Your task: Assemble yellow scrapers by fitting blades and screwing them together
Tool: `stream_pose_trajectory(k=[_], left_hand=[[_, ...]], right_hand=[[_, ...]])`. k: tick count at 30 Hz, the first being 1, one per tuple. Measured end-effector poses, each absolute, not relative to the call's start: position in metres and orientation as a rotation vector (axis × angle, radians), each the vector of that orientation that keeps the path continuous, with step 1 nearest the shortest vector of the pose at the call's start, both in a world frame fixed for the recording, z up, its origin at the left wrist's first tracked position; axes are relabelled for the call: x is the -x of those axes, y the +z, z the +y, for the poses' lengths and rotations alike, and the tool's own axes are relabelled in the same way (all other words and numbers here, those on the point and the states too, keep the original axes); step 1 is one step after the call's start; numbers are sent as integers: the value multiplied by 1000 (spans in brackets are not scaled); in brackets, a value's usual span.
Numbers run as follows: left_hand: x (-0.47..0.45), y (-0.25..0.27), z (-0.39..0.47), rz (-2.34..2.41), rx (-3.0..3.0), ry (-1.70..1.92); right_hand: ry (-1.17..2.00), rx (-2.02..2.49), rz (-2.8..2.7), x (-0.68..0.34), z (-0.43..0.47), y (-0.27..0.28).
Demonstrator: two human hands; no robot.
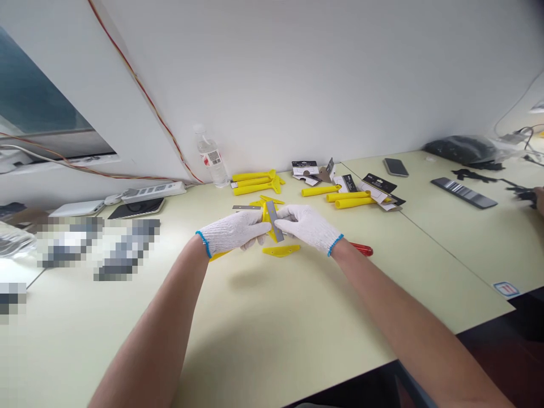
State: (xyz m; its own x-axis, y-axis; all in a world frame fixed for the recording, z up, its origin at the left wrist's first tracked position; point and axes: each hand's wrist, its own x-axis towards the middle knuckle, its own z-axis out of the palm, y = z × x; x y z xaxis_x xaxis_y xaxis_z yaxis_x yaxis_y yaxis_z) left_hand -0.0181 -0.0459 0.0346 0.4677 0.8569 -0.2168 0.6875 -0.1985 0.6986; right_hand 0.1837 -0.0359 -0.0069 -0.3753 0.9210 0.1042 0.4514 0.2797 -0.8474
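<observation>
My left hand, in a white knitted glove with a blue cuff, is closed on a yellow plastic scraper head. Against that head, tilted, lies a grey metal scraper blade, pinched by my gloved right hand. Just below the hands a loose yellow plastic plate rests on the table. Beyond my left fingers lies another metal blade, with more yellow pieces behind. Part of a yellow piece shows under my left wrist. A red tool handle is partly hidden by my right forearm.
Yellow scraper handles lie near a water bottle by the wall. More yellow handles and card packaging are at back right. A power strip and phone sit left. Another person's hand appears far right.
</observation>
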Motion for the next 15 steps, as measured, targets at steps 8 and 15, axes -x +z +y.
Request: stream_pose_trajectory(k=[8, 15], left_hand=[[22, 32, -45, 1253, -1989, 244], [22, 29, -42, 1249, -1995, 189]], right_hand=[[1113, 1353, -2047, -205, -48, 1], [1169, 1289, -1986, -203, -47, -10]])
